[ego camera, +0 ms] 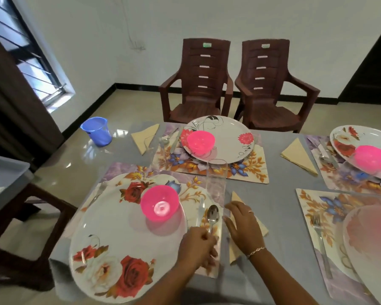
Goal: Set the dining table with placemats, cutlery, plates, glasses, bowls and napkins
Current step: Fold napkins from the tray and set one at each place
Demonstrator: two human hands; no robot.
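Left hand point(196, 245) was down at the near-left setting, fingers curled round the handle of the spoon point(212, 216), whose bowl pointed away toward the far edge. The table knife point(200, 212) lay just beside it, between spoon and rose-patterned plate point(110, 249). Right hand point(243, 225) lay flat, fingers straight and a little spread, pressing on the folded cream napkin point(235, 199) just right of the floral placemat point(128, 170). The napkin's tip poked out beyond the fingertips.

A pink bowl point(159, 205) stood upright on the plate's far side. A clear tall glass point(216, 179) stood upright at that placemat's far right corner, just beyond the spoon.

Toward the table's far edge, a second plate point(227, 137) carried a second pink bowl point(200, 140), with another napkin point(144, 137) near the far left corner. At the right edge sat a third bowl point(373, 160) on its plate, with a napkin point(298, 156) to its left. Near the right corner, a fork point(319, 234) lay on a placemat point(312, 208) beside a blurred plate point(372, 238).

Off the table: two brown plastic chairs point(198, 84) and a blue bucket point(97, 130) on the floor.
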